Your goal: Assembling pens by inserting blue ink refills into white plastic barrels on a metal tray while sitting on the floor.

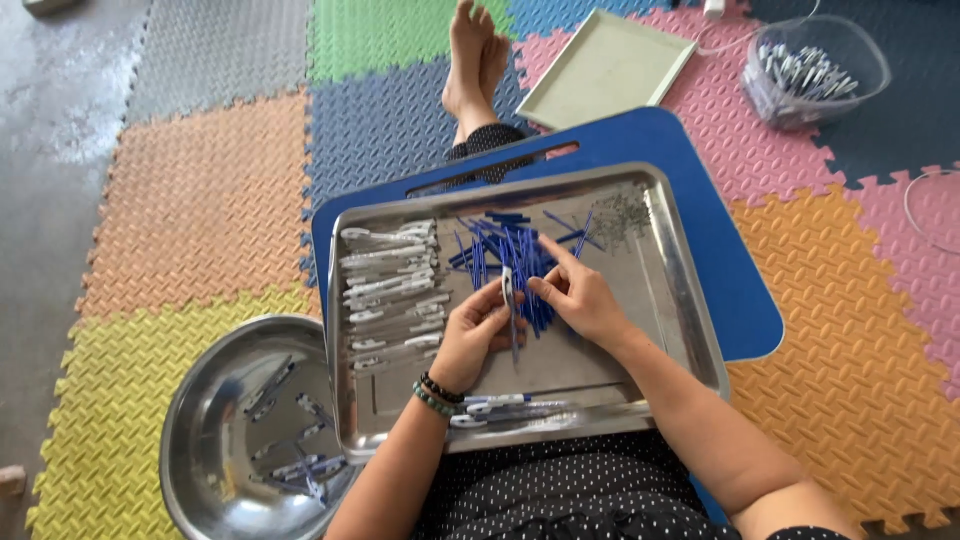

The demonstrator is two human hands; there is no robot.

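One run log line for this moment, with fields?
left hand: holds white pen barrel | right hand: on blue refills | steel tray

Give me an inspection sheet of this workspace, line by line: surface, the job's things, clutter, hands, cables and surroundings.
Surface: steel tray resting on a blue lap board.
Job's things: blue refills piled mid-tray; white pen barrels in rows at its left; finished pens along the near edge.
Clutter: small grey bits in the far right corner.
Hands: left hand holds a white barrel; right hand pinches a refill beside it.
Cables: thin white cord at the right.
Surroundings: round steel bowl with a few pens, pale flat tray, clear tub of parts, coloured foam mats.
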